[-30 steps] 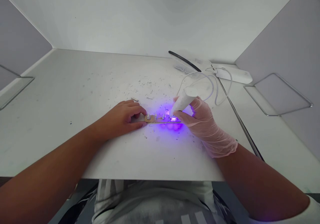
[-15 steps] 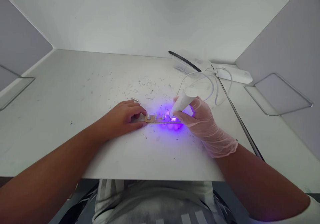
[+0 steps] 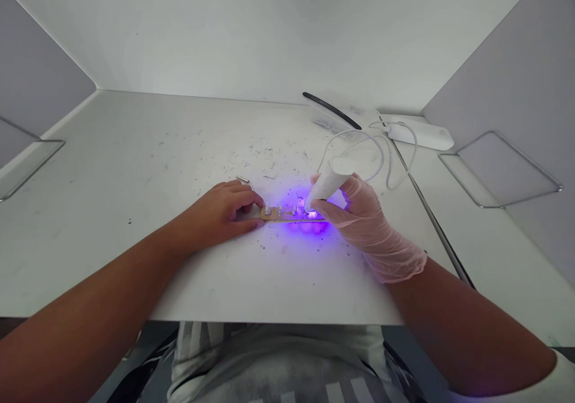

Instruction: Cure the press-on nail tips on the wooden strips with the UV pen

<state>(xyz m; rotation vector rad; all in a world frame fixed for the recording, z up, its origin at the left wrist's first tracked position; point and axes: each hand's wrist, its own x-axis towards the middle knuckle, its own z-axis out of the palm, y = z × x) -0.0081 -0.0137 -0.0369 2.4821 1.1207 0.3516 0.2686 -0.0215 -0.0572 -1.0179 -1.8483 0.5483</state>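
A narrow tan strip [image 3: 287, 214] with several small clear pieces standing on it lies on the white table [image 3: 135, 163]. My bare left hand [image 3: 222, 210] rests on the table, its fingers pinching the strip's left end. My gloved right hand [image 3: 366, 214] grips a white pen-shaped lamp [image 3: 327, 182], tip down over the strip's right end. Violet light glows on the strip and the table there. A white cord [image 3: 381, 151] runs from the lamp's back end toward the far right.
A small metal pin [image 3: 243, 179] lies just beyond my left hand among dark specks. At the back right sit a white box [image 3: 420, 132] and a dark curved strip [image 3: 331, 109]. Wire-framed panes stand at the left [image 3: 31, 157] and right [image 3: 498, 169].
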